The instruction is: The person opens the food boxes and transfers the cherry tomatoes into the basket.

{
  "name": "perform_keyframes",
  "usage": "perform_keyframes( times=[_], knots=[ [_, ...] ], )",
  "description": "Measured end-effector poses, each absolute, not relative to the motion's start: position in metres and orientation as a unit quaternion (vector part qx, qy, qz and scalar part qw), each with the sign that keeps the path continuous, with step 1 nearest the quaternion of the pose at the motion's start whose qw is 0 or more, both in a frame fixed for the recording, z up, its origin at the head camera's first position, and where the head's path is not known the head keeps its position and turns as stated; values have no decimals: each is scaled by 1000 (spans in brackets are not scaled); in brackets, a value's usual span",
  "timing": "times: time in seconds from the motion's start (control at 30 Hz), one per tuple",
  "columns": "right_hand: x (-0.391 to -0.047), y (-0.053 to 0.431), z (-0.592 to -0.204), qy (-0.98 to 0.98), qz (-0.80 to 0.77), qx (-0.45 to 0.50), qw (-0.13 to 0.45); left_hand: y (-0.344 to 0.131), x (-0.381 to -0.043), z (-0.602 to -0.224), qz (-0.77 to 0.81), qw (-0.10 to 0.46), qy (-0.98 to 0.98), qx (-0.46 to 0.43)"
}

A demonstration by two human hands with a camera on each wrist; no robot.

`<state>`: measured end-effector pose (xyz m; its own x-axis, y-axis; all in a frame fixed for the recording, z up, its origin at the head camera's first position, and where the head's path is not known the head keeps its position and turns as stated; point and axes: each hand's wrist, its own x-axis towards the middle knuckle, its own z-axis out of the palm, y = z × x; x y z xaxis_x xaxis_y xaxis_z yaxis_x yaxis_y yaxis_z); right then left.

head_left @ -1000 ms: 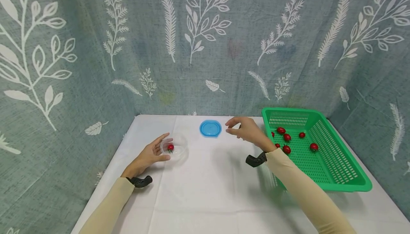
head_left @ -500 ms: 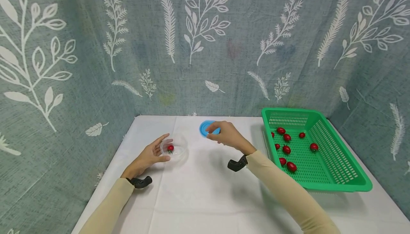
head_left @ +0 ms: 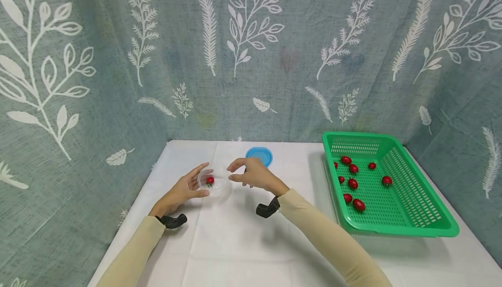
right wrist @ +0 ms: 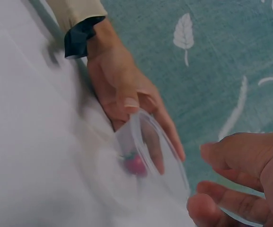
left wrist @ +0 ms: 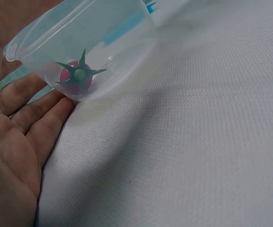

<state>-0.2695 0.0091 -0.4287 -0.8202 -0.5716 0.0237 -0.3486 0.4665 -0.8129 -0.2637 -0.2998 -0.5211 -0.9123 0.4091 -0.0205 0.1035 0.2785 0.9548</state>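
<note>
My left hand (head_left: 181,193) grips a clear plastic tub (head_left: 222,184), thumb on the near side and fingers round the far side. Inside the tub sits one small red tomato (head_left: 210,180); its green star-shaped top (left wrist: 80,74) shows in the left wrist view. Just right of the tub, my right hand (head_left: 254,174) hovers with relaxed, bent fingers. A gap parts its thumb from the fingertips (right wrist: 204,208) in the right wrist view, and nothing is visible between them. The blue lid (head_left: 265,154) lies behind the right hand, which covers part of it.
At the right stands a green perforated basket (head_left: 400,230) holding several red tomatoes (head_left: 358,205). A white cloth (head_left: 235,243) covers the table. Grey-green curtains (head_left: 282,104) with white leaf prints enclose the back and sides.
My right hand has moved left from beside the green basket, past the blue lid, to the tub. The left hand and tub stay in place.
</note>
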Motion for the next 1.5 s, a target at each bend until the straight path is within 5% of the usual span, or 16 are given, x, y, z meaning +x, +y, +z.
perform_keyframes(
  times=[1.5],
  knots=[
    [-266, -62, -468, 852, -401, -262, 214, -301, -259, -521, 614, 141, 752, 194]
  ],
)
